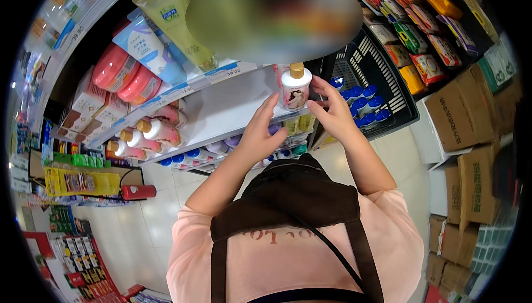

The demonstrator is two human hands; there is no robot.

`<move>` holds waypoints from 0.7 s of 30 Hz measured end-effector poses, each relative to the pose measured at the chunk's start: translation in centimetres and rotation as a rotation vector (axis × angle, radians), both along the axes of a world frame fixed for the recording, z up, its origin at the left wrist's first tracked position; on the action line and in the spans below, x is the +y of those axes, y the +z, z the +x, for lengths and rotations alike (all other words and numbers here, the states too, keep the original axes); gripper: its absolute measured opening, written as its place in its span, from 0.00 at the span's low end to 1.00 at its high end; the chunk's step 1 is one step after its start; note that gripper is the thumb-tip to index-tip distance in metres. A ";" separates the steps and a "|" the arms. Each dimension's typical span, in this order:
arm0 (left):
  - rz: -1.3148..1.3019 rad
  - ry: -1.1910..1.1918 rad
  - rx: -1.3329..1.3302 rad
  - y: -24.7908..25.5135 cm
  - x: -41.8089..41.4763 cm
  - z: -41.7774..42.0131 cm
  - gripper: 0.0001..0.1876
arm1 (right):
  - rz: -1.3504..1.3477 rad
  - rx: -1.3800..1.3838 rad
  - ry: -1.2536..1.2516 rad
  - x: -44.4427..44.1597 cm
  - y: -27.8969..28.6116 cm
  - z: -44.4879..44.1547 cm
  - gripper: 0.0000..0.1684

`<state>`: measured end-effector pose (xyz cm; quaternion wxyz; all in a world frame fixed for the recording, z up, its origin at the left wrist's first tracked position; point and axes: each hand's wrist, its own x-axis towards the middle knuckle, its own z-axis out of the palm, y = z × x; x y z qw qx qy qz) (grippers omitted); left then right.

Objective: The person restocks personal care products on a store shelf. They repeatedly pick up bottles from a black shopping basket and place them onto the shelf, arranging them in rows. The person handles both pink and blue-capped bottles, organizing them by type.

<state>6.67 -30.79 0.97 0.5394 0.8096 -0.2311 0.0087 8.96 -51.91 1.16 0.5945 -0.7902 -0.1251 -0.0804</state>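
A white and pink pump-style bottle (pixel 296 91) with a gold cap stands upright at the right end of a white shelf (pixel 226 101). Another pink bottle (pixel 279 73) is partly hidden behind it. My right hand (pixel 332 105) is at the bottle's right side with thumb and fingers spread. Whether the fingertips touch it I cannot tell. To the left of the bottle is my left hand (pixel 262 130), fingers extended and thumb apart, holding nothing. Several similar gold-capped bottles (pixel 160 132) stand at the shelf's left end.
A black plastic basket (pixel 409 110) holding blue-capped bottles (pixel 360 104) sits to the right. Above are green tubes (pixel 176 20) and pink jars (pixel 118 68). Cardboard boxes (pixel 457 107) are stacked at right; a red fire extinguisher (pixel 138 192) is at left. A blurred oval covers the upper middle.
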 end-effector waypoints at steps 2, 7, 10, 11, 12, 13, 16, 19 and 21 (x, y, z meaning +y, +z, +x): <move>-0.035 0.015 -0.027 -0.8 -1.2 0.8 0.40 | 0.009 -0.002 0.036 -0.1 -0.5 0.9 0.31; -0.091 0.077 0.117 -1.7 -2.8 1.3 0.44 | 0.023 -0.032 0.067 0.0 -1.6 2.2 0.28; -0.008 0.098 0.202 0.7 -2.9 0.2 0.45 | -0.047 -0.057 0.017 0.3 -1.1 2.0 0.27; -0.027 0.106 0.178 1.1 -2.8 -0.2 0.45 | -0.038 -0.064 0.006 0.6 -1.1 1.9 0.27; -0.044 0.113 0.155 1.5 -2.6 -0.6 0.45 | -0.080 -0.067 -0.002 1.0 -1.0 1.7 0.28; -0.039 0.117 0.078 1.0 -2.2 -0.7 0.45 | -0.121 -0.074 -0.020 1.4 -0.9 1.6 0.28; -0.021 0.156 -0.090 0.2 -0.6 -1.2 0.44 | -0.083 -0.079 0.003 3.4 -0.5 1.0 0.29; -0.032 0.179 -0.158 0.2 1.5 -1.7 0.44 | -0.057 -0.127 0.054 5.8 -0.2 1.0 0.28; -0.046 0.183 -0.181 0.2 3.5 -1.9 0.45 | -0.020 -0.152 0.097 7.9 -0.4 1.4 0.27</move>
